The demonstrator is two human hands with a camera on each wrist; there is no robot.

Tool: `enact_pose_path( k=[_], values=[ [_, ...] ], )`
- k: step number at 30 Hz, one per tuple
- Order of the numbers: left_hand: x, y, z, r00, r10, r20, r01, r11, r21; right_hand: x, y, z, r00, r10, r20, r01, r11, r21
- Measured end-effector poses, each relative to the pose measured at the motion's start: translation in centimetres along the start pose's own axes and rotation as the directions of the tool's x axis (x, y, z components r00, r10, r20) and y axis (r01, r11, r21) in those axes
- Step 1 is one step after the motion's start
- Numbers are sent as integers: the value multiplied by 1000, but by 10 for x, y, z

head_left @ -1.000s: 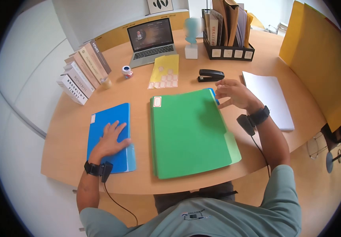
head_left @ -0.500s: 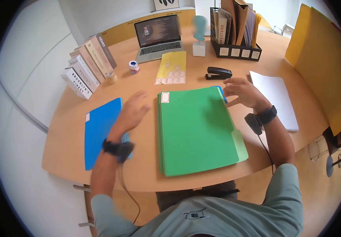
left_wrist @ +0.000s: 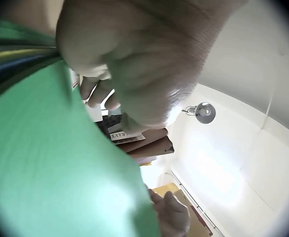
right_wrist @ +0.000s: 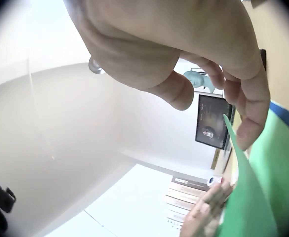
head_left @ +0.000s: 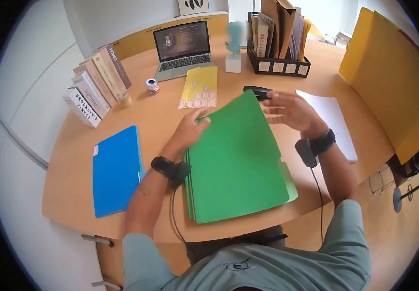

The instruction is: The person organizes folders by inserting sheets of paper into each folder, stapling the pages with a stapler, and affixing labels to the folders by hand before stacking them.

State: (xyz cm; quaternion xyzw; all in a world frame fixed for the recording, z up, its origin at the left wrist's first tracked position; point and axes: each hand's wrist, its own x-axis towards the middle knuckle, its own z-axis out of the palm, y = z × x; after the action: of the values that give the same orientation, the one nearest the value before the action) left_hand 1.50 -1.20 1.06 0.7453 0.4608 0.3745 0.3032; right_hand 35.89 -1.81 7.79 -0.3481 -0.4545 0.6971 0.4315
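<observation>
My left hand (head_left: 189, 130) grips the upper left corner of the top green folder (head_left: 238, 165), thumb over its face. The far edge of this folder is raised, and its far right corner stands up in front of the stapler (head_left: 259, 93). The white label once seen on that corner is hidden by the hand. My right hand (head_left: 289, 112) hovers beside the raised corner, thumb and fingers apart. In the right wrist view, the lifted green sheet (right_wrist: 248, 192) stands between its thumb and fingers, above another green layer. Left of the stack lies a blue folder (head_left: 116, 172).
White paper (head_left: 333, 128) lies at the right. Beyond the stack are yellow label sheets (head_left: 199, 89), a laptop (head_left: 183, 48), a small round container (head_left: 151, 86), a teal bust (head_left: 234, 46) and a black file organizer (head_left: 280, 68). Leaning books (head_left: 98, 85) stand at the left, a tall yellow folder (head_left: 389, 82) at the right.
My left hand has left the blue folder, moved right and taken the top green folder by its upper left corner. That folder's far edge has risen. My right hand stays nearly in place.
</observation>
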Motion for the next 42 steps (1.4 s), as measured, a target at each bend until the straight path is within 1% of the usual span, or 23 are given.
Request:
enact_pose_path(
  k=[3, 4, 5, 7, 8, 9, 11, 13, 14, 15, 17, 18, 19, 20, 21, 23, 25, 28, 31, 34, 37, 40, 42],
  values=[
    [4, -8, -4, 997, -75, -14, 64, 922, -383, -8, -25, 51, 970, -102, 219, 90, 994, 66],
    [7, -19, -9, 997, -73, 26, 75, 852, -519, -6, -27, 66, 929, -145, 341, 129, 989, 69],
    [7, -17, -14, 996, -88, 20, 84, 829, -553, -4, -28, 81, 870, -184, 457, 169, 983, 76],
    [-5, 17, -14, 996, -87, -2, 62, 719, -693, -9, -24, 111, 805, -207, 556, 259, 966, -16],
    [-4, 14, -19, 996, -83, 13, 70, 742, -667, -9, -23, 119, 766, -172, 619, 362, 912, -194],
    [-4, 12, -25, 997, -78, 27, 77, 764, -640, -3, -17, 122, 737, -157, 657, 447, 843, -299],
    [-8, 0, -41, 997, 9, 83, 53, 699, -713, 3, -6, 124, 720, -133, 681, 504, 775, -381],
    [-12, -13, -51, 986, 103, 135, 41, 626, -779, -10, -19, 121, 774, -74, 629, 492, 696, -523],
    [-11, -20, -48, 983, 147, 109, 9, 557, -831, -17, -25, 114, 802, -51, 596, 479, 651, -589],
    [-10, -26, -45, 978, 191, 83, -19, 482, -876, -9, -21, 87, 812, -131, 569, 545, 517, -660],
    [-8, -44, -32, 969, 233, -86, -143, 242, -960, -5, -30, 28, 824, -331, 459, 560, 364, -744],
    [-6, -52, -47, 953, 295, 64, 26, 132, -991, -1, -30, -14, 898, -382, 219, 388, 454, -802],
    [-5, -56, -52, 958, 279, 63, 9, 189, -982, 1, -33, -64, 891, -448, 73, 240, 329, -913],
    [-3, -57, -52, 965, 255, 64, 4, 229, -973, -16, -47, -81, 855, -511, -91, -38, 113, -993],
    [-1, -56, -54, 970, 230, 76, 10, 273, -962, -22, -51, -126, 792, -520, -320, -256, 193, -947],
    [3, -54, -55, 977, 193, 93, 22, 338, -941, -41, -50, -208, 748, -573, -335, -474, -109, -874],
    [5, -51, -56, 981, 169, 99, 27, 385, -923, -72, -51, -217, 760, -466, -452, -507, 9, -862],
    [8, -49, -57, 983, 148, 109, 36, 423, -905, -84, -42, -232, 704, -329, -629, -579, 246, -777],
    [9, -46, -56, 985, 131, 112, 43, 443, -895, -88, -36, -235, 660, -293, -692, -603, 343, -721],
    [8, -45, -56, 987, 120, 112, 45, 457, -888, -88, -26, -257, 645, -303, -701, -531, 482, -697],
    [6, -43, -56, 987, 114, 113, 47, 466, -883, -92, -23, -270, 665, -303, -683, -461, 553, -694],
    [3, -42, -55, 988, 109, 112, 47, 475, -879, -96, -15, -281, 635, -413, -653, -293, 654, -697],
    [2, -42, -55, 989, 106, 108, 45, 479, -877, -101, -16, -286, 642, -424, -638, -304, 623, -720]
  ],
)
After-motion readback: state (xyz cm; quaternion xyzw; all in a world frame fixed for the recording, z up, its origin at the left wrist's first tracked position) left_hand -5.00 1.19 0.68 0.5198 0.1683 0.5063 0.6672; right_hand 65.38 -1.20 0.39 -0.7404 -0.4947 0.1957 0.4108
